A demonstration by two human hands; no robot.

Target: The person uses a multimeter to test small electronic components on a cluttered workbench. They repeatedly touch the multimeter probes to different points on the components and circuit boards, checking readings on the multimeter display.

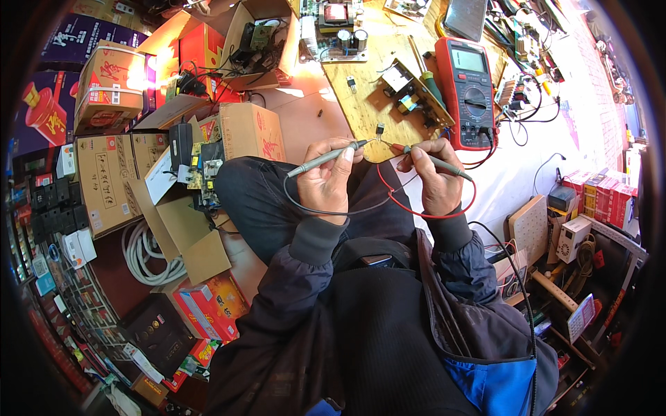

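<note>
My left hand point(327, 186) is closed round a grey test probe point(311, 166) with a black lead, its tip pointing right. Closed on a second test probe point(451, 168), which has a red lead, is my right hand point(438, 186); that tip points left. Between the two tips, at the wooden board's near edge, is a small black three-legged transistor point(380, 130). Whether the tips touch its legs is too small to tell. A red multimeter point(474, 78) with a lit display lies right of a circuit board point(415, 93). Another transistor point(351, 84) rests on the wooden board point(342, 97).
A screwdriver point(429, 84) lies beside the circuit board. Behind it stands a larger power board point(334, 29). Electronic parts and cables crowd the far right. An open carton point(279, 76) with black parts is at the far left, and a coiled white cable point(144, 256) lies lower left.
</note>
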